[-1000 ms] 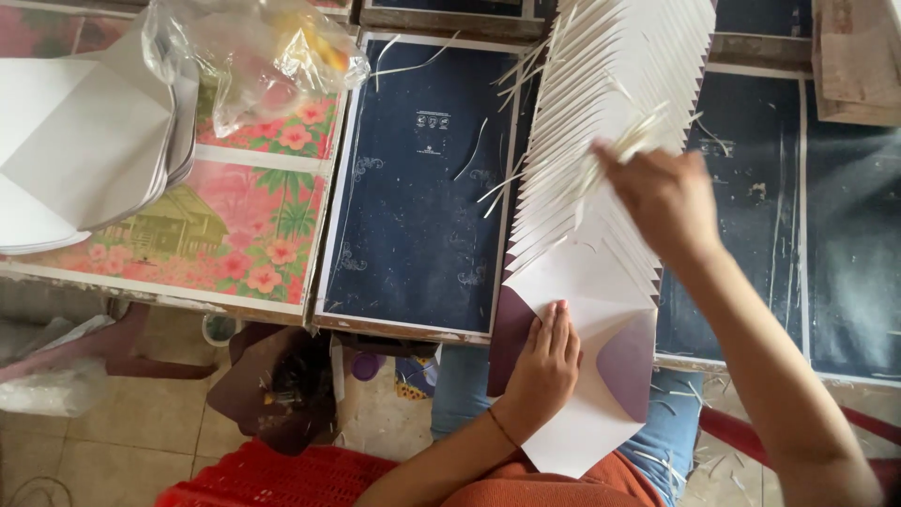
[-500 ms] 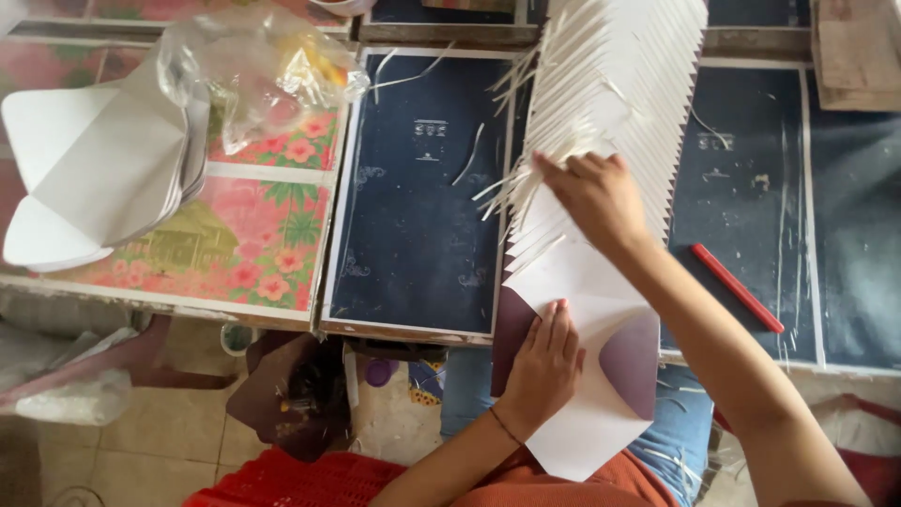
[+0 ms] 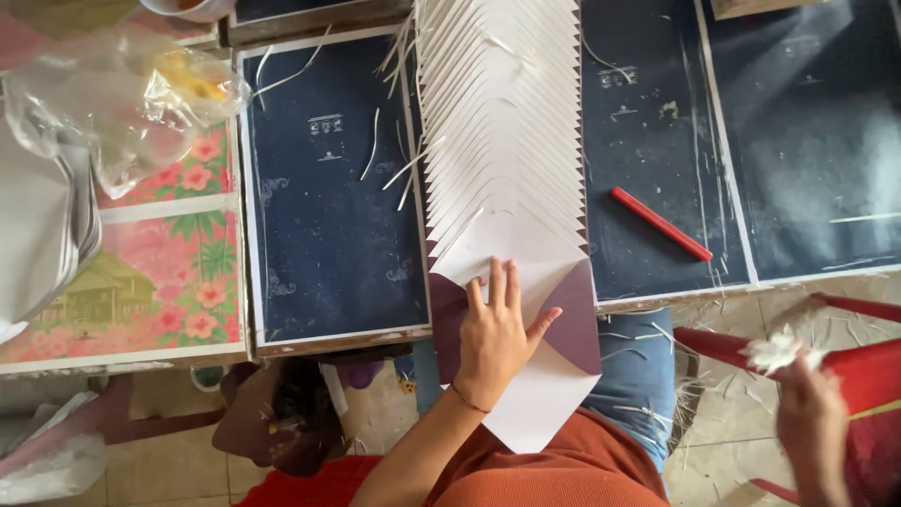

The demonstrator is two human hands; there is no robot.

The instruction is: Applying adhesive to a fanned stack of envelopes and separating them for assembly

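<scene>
Pressing flat, the left hand spreads loose fingers over the nearest envelope at the surface's edge, pinning the fanned row. Off right, the right hand clenches a white wad; farther back lies a red stick.

A fanned row of folded envelopes lies on the table, the left hand flat on the nearest one, a pencil to its right, a plastic bag far left.
</scene>
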